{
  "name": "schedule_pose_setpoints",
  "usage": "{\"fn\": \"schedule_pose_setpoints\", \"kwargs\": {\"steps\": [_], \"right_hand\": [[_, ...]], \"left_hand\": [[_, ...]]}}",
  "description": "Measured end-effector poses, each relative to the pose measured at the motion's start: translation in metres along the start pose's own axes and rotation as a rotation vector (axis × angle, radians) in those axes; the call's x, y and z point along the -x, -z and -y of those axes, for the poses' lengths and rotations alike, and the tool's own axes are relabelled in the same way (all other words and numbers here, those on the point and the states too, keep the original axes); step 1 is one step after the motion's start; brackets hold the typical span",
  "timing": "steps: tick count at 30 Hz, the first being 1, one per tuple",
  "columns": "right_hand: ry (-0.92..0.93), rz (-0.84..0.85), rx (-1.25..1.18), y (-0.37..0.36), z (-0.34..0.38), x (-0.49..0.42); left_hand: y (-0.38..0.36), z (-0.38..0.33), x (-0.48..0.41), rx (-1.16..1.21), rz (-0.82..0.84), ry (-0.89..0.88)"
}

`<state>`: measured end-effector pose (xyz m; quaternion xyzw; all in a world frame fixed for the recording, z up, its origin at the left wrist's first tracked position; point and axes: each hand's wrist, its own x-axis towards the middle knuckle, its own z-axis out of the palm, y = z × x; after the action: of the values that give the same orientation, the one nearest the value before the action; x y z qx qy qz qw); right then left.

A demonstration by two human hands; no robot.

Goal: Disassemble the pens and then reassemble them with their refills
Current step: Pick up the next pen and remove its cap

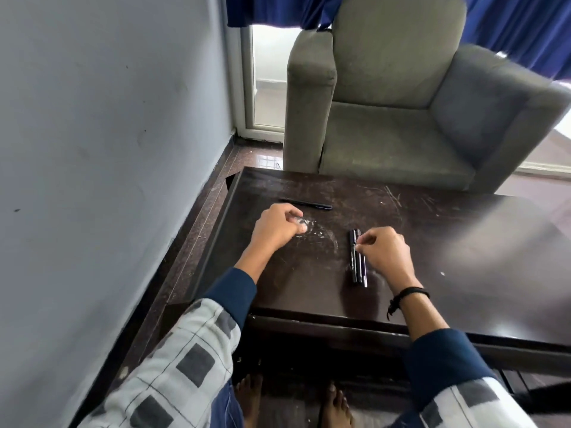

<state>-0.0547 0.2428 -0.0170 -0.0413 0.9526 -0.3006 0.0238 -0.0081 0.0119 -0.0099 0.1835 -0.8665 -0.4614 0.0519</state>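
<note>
My right hand (383,254) sits over the bundle of slim black plastic pens (355,267). The pens lie side by side, touching, near the front middle of the dark scratched wooden table (448,242). Thumb and forefinger curl down onto the bundle's right edge; I cannot tell whether they have closed round a pen. My left hand (278,230), fingers curled and blurred, is at a white scuff mark (315,235); I cannot tell whether it holds anything. 1 long black pen (309,204) lies flat beyond it, well apart from the bundle.
</note>
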Motion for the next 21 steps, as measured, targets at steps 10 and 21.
{"fn": "schedule_pose_setpoints", "kwargs": {"steps": [10,21], "right_hand": [[0.039,-0.006,0.14,-0.019,-0.004,0.026],[0.149,0.035,0.137,-0.024,0.007,0.024]], "left_hand": [[0.002,0.019,0.037,0.112,0.021,0.025],[0.001,0.005,0.032,0.141,0.043,-0.017]]}}
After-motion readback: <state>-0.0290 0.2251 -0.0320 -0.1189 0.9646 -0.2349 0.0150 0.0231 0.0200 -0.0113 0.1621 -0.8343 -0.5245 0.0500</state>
